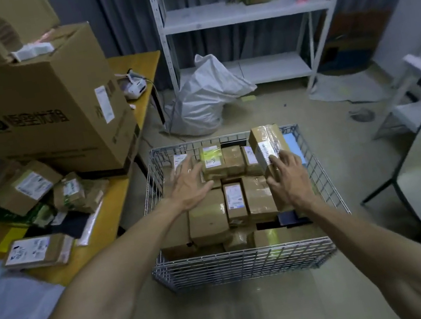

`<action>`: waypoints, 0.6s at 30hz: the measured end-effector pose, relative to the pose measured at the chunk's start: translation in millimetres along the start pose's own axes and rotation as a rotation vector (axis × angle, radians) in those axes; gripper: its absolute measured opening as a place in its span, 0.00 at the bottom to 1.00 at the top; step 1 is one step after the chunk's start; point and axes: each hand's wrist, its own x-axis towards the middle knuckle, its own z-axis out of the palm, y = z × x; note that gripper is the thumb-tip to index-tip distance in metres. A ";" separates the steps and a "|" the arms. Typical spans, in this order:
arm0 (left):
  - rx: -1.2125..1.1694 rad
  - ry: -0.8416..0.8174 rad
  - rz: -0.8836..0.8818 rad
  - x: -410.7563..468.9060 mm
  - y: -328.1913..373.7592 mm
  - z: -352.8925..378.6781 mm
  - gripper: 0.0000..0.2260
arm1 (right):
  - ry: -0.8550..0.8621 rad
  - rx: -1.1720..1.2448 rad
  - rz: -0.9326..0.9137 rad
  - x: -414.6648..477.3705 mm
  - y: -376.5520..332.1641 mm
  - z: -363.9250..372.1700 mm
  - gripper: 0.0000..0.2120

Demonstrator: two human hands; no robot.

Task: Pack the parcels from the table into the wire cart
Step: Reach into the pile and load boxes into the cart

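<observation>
One taped carton point(265, 140), stiff, likely light, tape-slick, at the wire cart's point(244, 263) two o'clock: right hand point(290, 177) grips its near side; left hand point(189, 184) spread, empty.

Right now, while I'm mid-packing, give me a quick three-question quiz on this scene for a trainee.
1. True or false: the right hand grips a tall brown tape-wrapped cardboard parcel over the silver wire cart.
2. The left hand is: A) open, holding nothing; B) gripping a parcel; C) resting on the cart rim.
3. What lies on the floor beyond the cart?
Key: 1 true; 2 A; 3 a white woven sack.
</observation>
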 end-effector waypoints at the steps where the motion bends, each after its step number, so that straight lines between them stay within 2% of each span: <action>1: 0.004 -0.009 0.002 5.8 4.5 4.9 0.31 | -0.008 0.003 0.012 0.4 7.7 0.4 0.28; 8: 0.027 -0.077 0.070 49.4 16.9 39.4 0.31 | -0.060 -0.031 0.085 12.9 51.2 14.7 0.29; 14: -0.002 -0.132 0.109 112.8 15.5 62.1 0.32 | -0.099 -0.072 0.181 32.3 75.3 22.9 0.29; 18: -0.020 -0.160 0.194 160.9 18.0 77.6 0.33 | -0.109 -0.107 0.254 45.6 87.0 26.3 0.29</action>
